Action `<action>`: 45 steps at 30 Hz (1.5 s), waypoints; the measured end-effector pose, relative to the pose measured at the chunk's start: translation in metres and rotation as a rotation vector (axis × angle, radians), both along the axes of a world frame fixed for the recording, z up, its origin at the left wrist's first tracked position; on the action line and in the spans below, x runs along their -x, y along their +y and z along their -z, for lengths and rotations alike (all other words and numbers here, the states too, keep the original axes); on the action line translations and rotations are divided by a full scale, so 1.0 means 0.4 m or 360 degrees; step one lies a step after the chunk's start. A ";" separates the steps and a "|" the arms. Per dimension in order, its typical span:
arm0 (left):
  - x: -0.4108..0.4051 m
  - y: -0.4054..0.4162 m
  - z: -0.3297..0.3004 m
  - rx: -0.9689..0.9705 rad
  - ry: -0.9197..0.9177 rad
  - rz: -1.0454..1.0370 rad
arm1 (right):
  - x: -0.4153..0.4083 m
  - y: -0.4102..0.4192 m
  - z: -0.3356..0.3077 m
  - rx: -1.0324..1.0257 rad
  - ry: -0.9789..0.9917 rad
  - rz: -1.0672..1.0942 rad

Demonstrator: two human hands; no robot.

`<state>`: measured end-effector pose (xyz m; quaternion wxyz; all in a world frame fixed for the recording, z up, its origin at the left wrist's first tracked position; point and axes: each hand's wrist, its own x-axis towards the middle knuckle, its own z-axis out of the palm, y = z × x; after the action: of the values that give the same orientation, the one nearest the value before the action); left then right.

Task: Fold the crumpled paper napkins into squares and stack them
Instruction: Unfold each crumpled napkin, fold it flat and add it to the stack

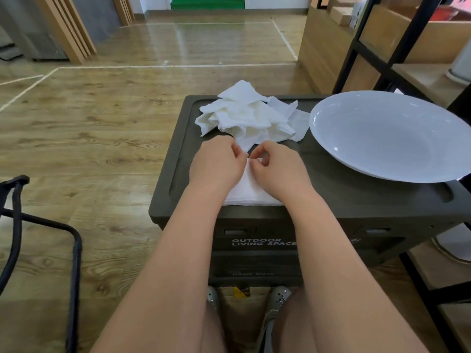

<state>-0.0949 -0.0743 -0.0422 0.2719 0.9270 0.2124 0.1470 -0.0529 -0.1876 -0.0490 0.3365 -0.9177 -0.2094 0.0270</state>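
Observation:
A heap of crumpled white paper napkins (248, 115) lies at the back of the dark box top (344, 197). In front of it a flat white napkin (251, 191) rests near the box's front edge. My left hand (216, 165) and my right hand (276, 165) sit side by side on that flat napkin. Their fingertips pinch its far edge at the middle, just below the heap. Most of the napkin's far part is hidden under my hands.
A large white plate (390, 136) fills the right side of the box top. Black metal shelving (382, 57) stands at the right, and a black chair frame (74, 248) at the left. Wooden floor lies beyond the box.

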 end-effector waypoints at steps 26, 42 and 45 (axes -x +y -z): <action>-0.382 0.164 -0.083 -0.0095 0.0158 -0.0230 | -0.085 -0.052 -0.021 -0.0616 0.0239 0.0215; -0.074 0.113 -0.262 0.0432 -0.0528 0.0313 | -0.048 -0.064 -0.077 -0.1119 0.0115 0.0324; 0.045 0.096 -0.226 0.0659 -0.0479 0.0378 | -0.038 -0.067 -0.093 -0.1304 0.0341 -0.0010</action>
<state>-0.1128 -0.0358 0.0484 0.4992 0.8379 0.0849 0.2036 -0.0378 -0.2144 -0.0117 0.6934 -0.6993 -0.1695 0.0379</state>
